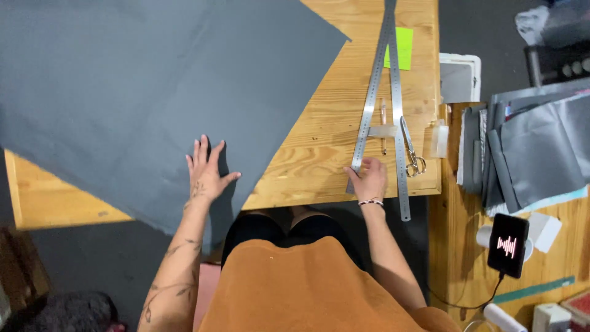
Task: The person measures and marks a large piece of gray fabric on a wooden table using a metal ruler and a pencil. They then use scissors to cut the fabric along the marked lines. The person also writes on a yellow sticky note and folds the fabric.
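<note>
Left hand (206, 172) flat on one grey sheet (141, 92); right hand (369, 178) fingering two steel rulers (396, 110)

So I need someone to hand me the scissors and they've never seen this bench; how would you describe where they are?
Start at the pale wooden table and find the two long steel rulers that meet at its far edge. The small silver metal scissors lie just right of the right-hand ruler, beyond the right hand. Their looped handles and short blades set them apart from the straight rulers.
</note>
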